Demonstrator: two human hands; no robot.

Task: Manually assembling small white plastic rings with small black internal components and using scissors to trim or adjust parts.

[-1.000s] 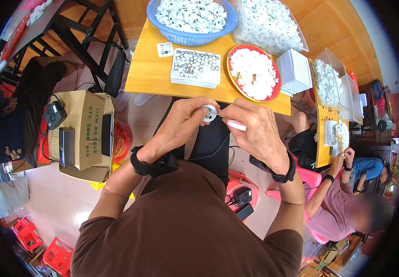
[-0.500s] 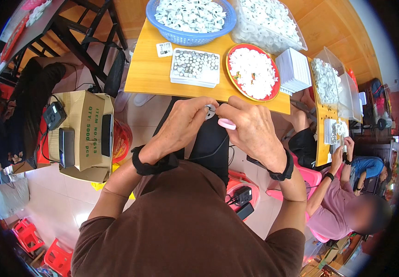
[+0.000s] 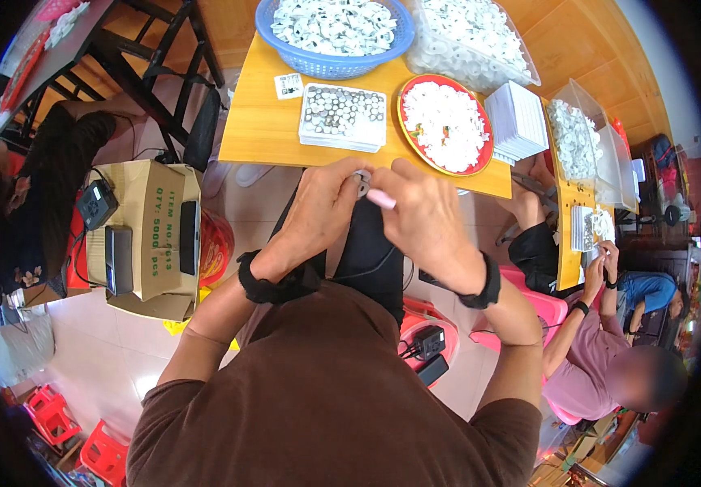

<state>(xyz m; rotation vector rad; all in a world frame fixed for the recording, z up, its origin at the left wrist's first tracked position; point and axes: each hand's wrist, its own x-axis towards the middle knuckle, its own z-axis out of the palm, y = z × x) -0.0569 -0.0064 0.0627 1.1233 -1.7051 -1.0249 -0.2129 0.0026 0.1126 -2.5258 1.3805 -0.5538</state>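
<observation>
Over my lap, just off the table's front edge, both hands meet. My left hand (image 3: 318, 209) is closed, its thumb and fingertips pinching a small white-and-grey piece (image 3: 363, 185) with a round hole. Right beside it, my right hand (image 3: 430, 217) is closed with curled fingers. A pink rounded thing (image 3: 380, 198) sticks out from its fingers toward the piece; its full shape is hidden. Ahead on the table (image 3: 245, 134) lies a clear, shallow box (image 3: 342, 144) of small round silvery pieces. A red plate with a gold rim (image 3: 487, 134) holds a heap of small white parts.
A blue basket (image 3: 330, 68) and a clear bin (image 3: 456, 75) of white parts stand at the back. Stacked white trays (image 3: 517, 122) are at right. An open cardboard box (image 3: 155, 219) sits left. A co-worker (image 3: 582, 357) handles small parts at far right.
My right hand has shifted slightly, and the pink thing has turned, moving up and left toward the piece. My left hand keeps its pinch. At far left another person's hand has moved up.
</observation>
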